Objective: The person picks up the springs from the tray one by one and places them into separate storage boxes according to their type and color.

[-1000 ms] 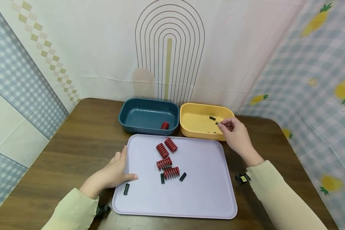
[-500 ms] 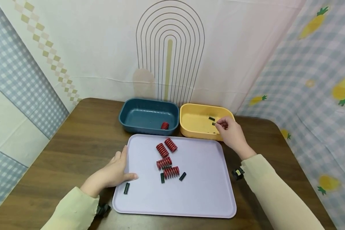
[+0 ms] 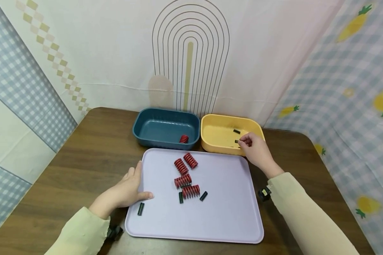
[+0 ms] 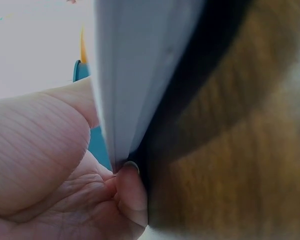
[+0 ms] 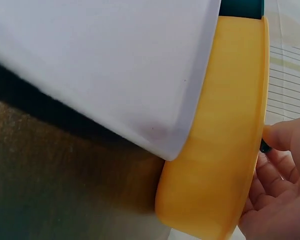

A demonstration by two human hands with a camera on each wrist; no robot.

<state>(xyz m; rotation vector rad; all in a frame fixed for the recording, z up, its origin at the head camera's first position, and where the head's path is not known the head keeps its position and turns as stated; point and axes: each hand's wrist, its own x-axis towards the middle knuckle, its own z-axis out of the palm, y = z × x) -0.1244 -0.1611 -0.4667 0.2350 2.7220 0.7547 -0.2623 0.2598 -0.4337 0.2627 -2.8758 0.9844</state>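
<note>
Over the yellow bin, my right hand pinches a small dark coil spring between thumb and fingers. The right wrist view shows the dark end of this spring just past the bin's rim. My left hand grips the left edge of a pale lilac tray, thumb on top; the left wrist view shows a curled finger against the edge from below. Several thick red springs lie mid-tray, with small dark springs around them. Another small dark spring lies below my left thumb.
A dark blue bin stands left of the yellow one, holding a red spring. A few small dark springs lie in the yellow bin. Both bins stand behind the tray on a brown wooden table, before a hanging patterned cloth.
My right hand has shifted slightly left and lower over the yellow bin, with the small dark spring in its fingers. The left hand and the tray have stayed put.
</note>
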